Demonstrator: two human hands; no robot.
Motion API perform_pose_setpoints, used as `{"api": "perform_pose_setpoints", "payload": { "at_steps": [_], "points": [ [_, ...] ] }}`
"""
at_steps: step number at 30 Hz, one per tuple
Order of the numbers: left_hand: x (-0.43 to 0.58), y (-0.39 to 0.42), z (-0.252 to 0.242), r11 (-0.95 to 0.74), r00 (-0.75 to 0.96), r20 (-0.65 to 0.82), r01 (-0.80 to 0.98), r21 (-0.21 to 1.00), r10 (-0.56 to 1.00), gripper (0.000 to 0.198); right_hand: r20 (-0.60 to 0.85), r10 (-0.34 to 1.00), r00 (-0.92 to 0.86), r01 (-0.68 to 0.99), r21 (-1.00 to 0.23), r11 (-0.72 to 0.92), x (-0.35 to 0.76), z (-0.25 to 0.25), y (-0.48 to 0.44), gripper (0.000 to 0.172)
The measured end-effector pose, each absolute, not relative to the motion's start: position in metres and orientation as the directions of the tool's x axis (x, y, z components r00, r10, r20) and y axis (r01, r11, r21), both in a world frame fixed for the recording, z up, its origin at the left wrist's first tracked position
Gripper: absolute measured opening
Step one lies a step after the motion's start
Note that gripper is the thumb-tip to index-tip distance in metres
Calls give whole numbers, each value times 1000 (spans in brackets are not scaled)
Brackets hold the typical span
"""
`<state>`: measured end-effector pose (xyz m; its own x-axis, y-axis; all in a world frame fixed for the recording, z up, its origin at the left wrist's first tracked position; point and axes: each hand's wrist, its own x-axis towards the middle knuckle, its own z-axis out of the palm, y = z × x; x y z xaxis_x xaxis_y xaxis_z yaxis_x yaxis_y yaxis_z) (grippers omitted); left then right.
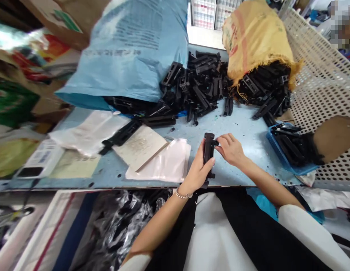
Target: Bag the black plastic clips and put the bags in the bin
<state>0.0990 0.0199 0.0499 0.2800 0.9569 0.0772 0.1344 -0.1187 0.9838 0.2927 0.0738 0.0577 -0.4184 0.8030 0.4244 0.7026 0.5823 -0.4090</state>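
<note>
Head view, nearest bit first: what are the two hands doing?

– One left hand (199, 171), with one bead bracelet (184, 194) on its wrist, wraps around one long black plastic part (208, 148). One right hand (230, 150) pinches a little black bit (216, 143) at the part's right side, near its far end.

Where is the long part?

– In the left hand, by the near edge of the light blue tabletop (239, 122). I can't tell if it touches the top.

Which step is this?

– My guess is that the little bit is being put on or checked. I can't see if it is joined on. The next move seems to call for a firm left hand and a careful little push or pull from the right fingers.

Now count what's farther off.

– One flat beige board (141, 145), lying partly on pale plastic bags (166, 163); I can't count those. One blue plastic basket (277, 153) on the right, with many black parts inside.

And behind that?

– One big heap of black parts (203, 86), too mixed up to count. Two sacks: one blue sack (135, 41) and one yellow sack (255, 34), both with black parts at their mouths. Way back, I see two white crates (203, 14) or more.
</note>
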Motion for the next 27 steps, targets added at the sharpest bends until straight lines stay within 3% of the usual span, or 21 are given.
{"api": "perform_pose_setpoints", "payload": {
  "at_steps": [1,3,6,8,13,16,18,20,22,25,27],
  "points": [
    [101,17,48,-63,314,26,107,992,949,75,413,765,-494,696,-339,633,301,59,80,39],
    [105,16,44,-1,338,-31,94,996,941,75,366,739,-565,667,-324,671,311,61,86,43],
    [112,21,39,-43,269,10,119,992,963,76,223,840,-494,676,-509,532,311,58,81,49],
    [114,27,36,-5,181,-10,86,996,983,73,126,885,-449,705,-559,437,305,54,67,51],
    [112,43,26,205,74,-197,-107,973,978,64,119,718,-686,649,-345,678,288,36,20,46],
    [113,53,10,271,76,-262,-153,950,962,56,48,728,-684,680,-320,660,285,25,19,43],
    [118,58,-3,272,34,-271,-69,960,962,45,9,757,-654,709,-344,616,288,20,46,40],
    [130,56,-15,260,22,-261,38,965,965,34,-8,839,-544,770,-402,495,297,19,95,39],
    [149,46,-24,180,83,-194,149,972,978,31,51,978,-204,864,-460,205,309,22,155,38],
    [173,29,-36,-27,162,-33,356,934,986,43,90,963,255,840,-514,-175,327,30,235,35],
    [178,25,-42,-82,165,10,440,894,986,50,19,931,365,785,-543,-297,337,34,263,39]
  ]
}}
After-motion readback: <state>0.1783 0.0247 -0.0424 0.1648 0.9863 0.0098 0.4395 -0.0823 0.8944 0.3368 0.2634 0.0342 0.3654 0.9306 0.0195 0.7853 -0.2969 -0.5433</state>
